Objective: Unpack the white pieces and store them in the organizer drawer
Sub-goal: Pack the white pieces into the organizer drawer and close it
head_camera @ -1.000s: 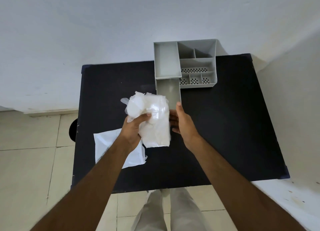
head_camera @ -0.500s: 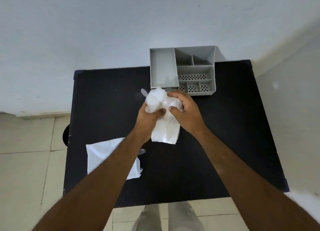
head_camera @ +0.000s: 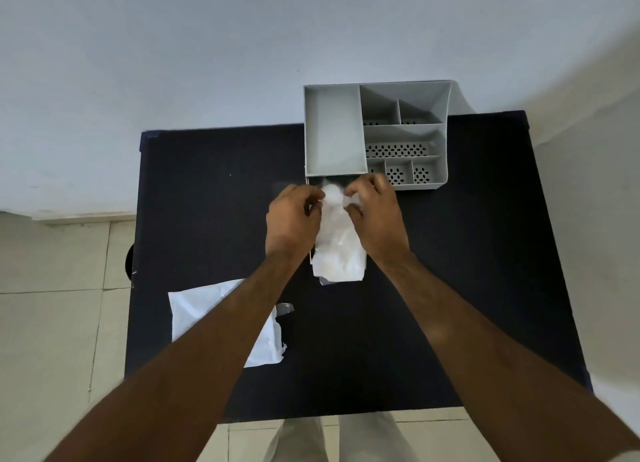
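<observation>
A clear plastic bag of white pieces [head_camera: 339, 250] lies over the pulled-out drawer in front of the grey organizer [head_camera: 375, 134]. My left hand [head_camera: 292, 221] and my right hand [head_camera: 375, 215] both pinch the bag's bunched top end, one on each side of it. The bag hides most of the drawer; only a thin edge of the drawer [head_camera: 311, 259] shows on the left. The white pieces are seen only as a blur through the plastic.
A black table [head_camera: 207, 191] holds everything. A torn white wrapper [head_camera: 221, 318] lies at the front left under my left forearm, with a small clear scrap [head_camera: 284, 308] beside it. The organizer stands at the back edge against the wall. Tiled floor lies to the left.
The bag moved forward and down from mid-air to lie over the drawer. My right hand went from beside the bag to gripping its top next to my left hand.
</observation>
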